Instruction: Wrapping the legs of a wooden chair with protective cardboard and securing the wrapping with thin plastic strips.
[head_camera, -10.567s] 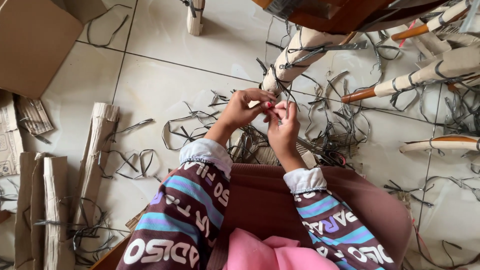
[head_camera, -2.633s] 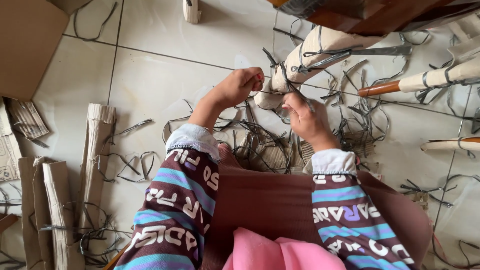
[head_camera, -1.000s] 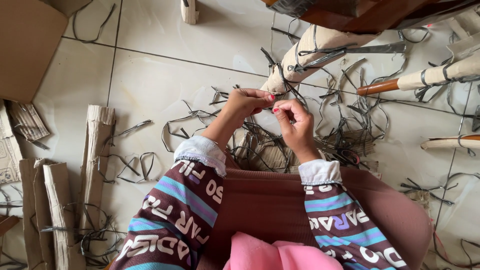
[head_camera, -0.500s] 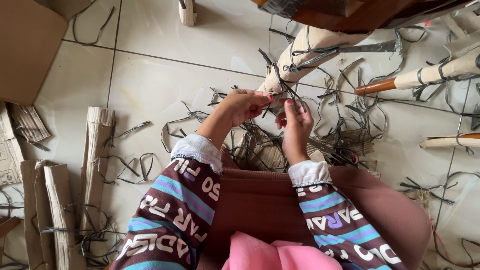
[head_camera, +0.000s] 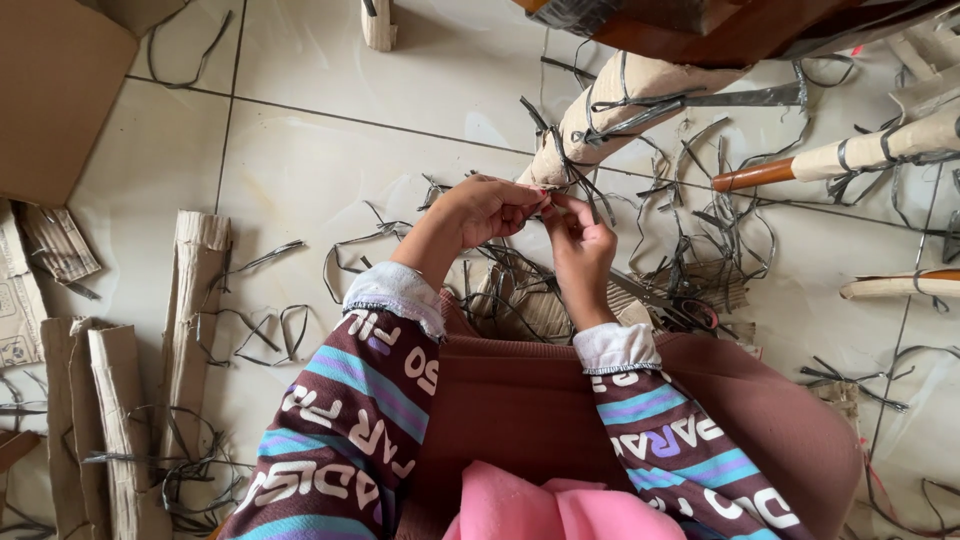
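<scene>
Head view: left hand (head_camera: 490, 208), right hand (head_camera: 578, 245) pinch thin dark strip (head_camera: 549, 199) — paper-wrapped leg (head_camera: 625, 105) just behind.

Floor tiles (head_camera: 330, 180) looked glossy and smooth; cardboard pieces (head_camera: 190, 300) at 9 o'clock were matt, ribbed; knit sleeves (head_camera: 350, 400) soft cloth.

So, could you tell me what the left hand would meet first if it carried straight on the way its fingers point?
Probably the right hand: the left hand points right, fingertips already meeting it. Just beyond lies the pale paper-wrapped leg bound in dark strips, though depth is unclear.
</scene>
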